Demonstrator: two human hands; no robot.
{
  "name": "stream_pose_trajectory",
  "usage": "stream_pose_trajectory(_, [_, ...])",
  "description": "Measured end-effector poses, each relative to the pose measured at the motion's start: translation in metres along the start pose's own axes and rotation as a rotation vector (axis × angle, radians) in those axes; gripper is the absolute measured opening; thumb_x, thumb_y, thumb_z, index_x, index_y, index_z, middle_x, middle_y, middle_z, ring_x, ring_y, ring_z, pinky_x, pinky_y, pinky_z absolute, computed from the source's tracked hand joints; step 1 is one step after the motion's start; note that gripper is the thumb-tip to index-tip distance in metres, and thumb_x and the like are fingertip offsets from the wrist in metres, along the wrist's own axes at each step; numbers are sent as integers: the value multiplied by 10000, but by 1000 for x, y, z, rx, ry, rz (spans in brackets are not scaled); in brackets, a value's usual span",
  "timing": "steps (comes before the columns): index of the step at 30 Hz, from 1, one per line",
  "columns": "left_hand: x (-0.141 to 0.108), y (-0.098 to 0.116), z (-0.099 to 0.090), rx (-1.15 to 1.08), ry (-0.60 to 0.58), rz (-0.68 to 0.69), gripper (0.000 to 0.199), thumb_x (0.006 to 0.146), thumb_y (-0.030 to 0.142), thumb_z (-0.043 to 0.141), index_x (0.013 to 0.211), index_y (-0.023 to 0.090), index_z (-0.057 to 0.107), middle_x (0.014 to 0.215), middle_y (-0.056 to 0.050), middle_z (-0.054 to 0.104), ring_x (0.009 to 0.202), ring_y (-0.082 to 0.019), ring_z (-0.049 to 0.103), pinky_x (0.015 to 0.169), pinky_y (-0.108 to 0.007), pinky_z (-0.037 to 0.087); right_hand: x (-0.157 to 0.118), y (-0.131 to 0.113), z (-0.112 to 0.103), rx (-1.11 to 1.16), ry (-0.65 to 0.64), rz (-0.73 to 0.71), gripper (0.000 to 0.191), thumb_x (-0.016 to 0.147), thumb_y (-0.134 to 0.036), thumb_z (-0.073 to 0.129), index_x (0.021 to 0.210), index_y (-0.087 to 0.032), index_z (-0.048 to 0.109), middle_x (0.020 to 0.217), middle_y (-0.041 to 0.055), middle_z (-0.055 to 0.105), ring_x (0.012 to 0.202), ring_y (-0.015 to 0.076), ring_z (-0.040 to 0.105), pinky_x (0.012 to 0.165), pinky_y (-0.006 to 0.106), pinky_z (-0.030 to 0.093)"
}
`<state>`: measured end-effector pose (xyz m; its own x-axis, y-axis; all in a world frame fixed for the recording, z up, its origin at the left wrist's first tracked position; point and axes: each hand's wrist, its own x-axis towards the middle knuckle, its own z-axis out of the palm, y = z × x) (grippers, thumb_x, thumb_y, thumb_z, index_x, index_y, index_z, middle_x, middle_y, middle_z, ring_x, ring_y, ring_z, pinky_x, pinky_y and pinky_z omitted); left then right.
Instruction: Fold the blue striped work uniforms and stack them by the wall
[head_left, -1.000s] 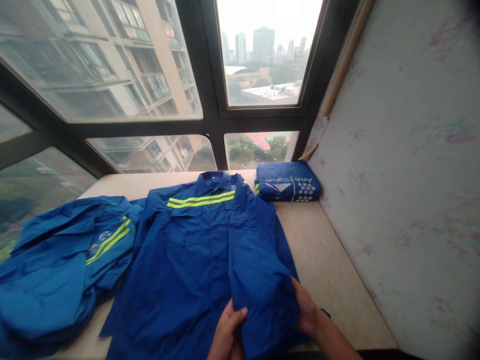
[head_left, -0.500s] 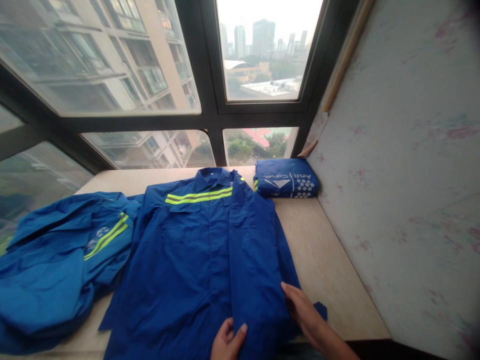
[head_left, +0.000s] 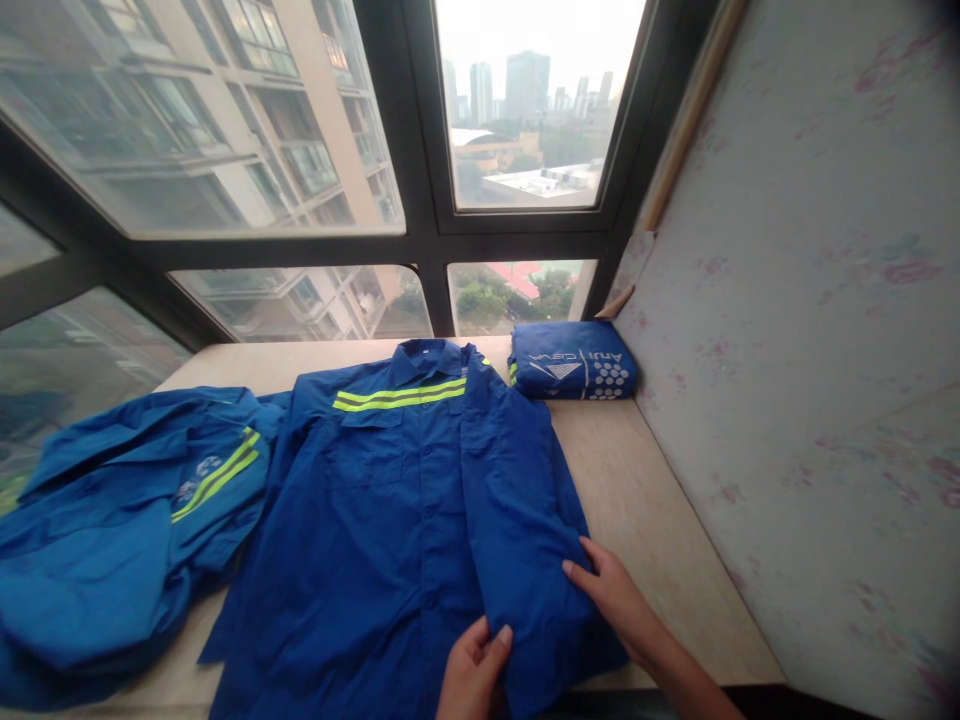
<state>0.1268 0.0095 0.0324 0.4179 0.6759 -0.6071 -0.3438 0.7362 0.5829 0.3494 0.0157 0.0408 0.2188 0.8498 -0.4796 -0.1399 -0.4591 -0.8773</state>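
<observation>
A dark blue shirt (head_left: 375, 540) with a yellow-green and grey stripe across its chest lies spread front side up, collar toward the window. One sleeve (head_left: 517, 530) is folded down over the right part of its front. At the lower end of that sleeve, my left hand (head_left: 476, 665) pinches the cloth between thumb and fingers. My right hand (head_left: 607, 590) holds the sleeve's right edge, its thumb and index finger showing on top of the cloth and the other fingers mostly hidden.
A lighter blue garment (head_left: 105, 540) lies crumpled at the left. A folded blue bundle with white print (head_left: 571, 362) sits at the back right on the pale sill (head_left: 660, 530). Windows with dark frames (head_left: 420, 200) stand behind, and a flowered wall (head_left: 810, 350) rises at the right.
Both hands have moved a little up and to the right, taking the lower end of the sleeve with them. The sleeve now slants outward to the right.
</observation>
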Motion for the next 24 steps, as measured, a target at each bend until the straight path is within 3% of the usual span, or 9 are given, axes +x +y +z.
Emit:
stream_pose_trajectory(2, [-4, 3, 12, -3, -12, 21, 510, 668, 483, 838, 1035, 140, 746, 952, -147, 773, 1056, -349, 686, 998, -491, 481, -2, -8, -5, -90, 140, -100, 591, 656, -515, 803, 1145, -197, 706, 1220, 118, 696, 1193, 340, 597, 1090, 483, 401])
stream_pose_trajectory(5, [-3, -9, 10, 1, -4, 21, 534, 656, 511, 836, 1030, 139, 748, 962, -159, 769, 1057, -355, 680, 990, -492, 483, -9, -5, -10, -181, 163, -214, 496, 727, -485, 766, 1138, -212, 718, 1178, 118, 713, 1150, 344, 621, 1065, 477, 419])
stream_pose_trajectory(8, [5, -35, -8, -2, 30, -30, 543, 548, 546, 880, 878, 134, 755, 895, -163, 767, 1019, -375, 687, 959, -499, 498, -12, 16, -13, -263, 85, -152, 434, 723, -454, 760, 1078, -205, 739, 1129, 126, 729, 1085, 354, 647, 1016, 482, 445])
stream_pose_trajectory(12, [13, -57, -27, 3, 89, -59, 529, 525, 553, 885, 827, 147, 730, 861, -151, 757, 977, -369, 697, 925, -490, 512, -7, 45, -18, -296, 40, -45, 361, 732, -463, 722, 1000, -223, 742, 1040, 96, 751, 1032, 337, 657, 968, 448, 460])
stream_pose_trajectory(19, [10, -34, -14, 97, 44, -57, 520, 532, 539, 885, 827, 142, 727, 849, -137, 757, 993, -359, 688, 947, -486, 492, 0, 44, -27, -274, -59, -7, 265, 725, -471, 694, 778, -212, 695, 752, 37, 706, 808, 256, 641, 774, 337, 488])
stream_pose_trajectory(24, [12, -32, -8, 90, 12, -61, 517, 551, 532, 877, 860, 143, 733, 897, -145, 757, 990, -354, 687, 949, -489, 488, 0, 40, -25, -340, -13, -93, 272, 758, -472, 657, 724, -202, 657, 685, 16, 663, 724, 217, 598, 685, 279, 455])
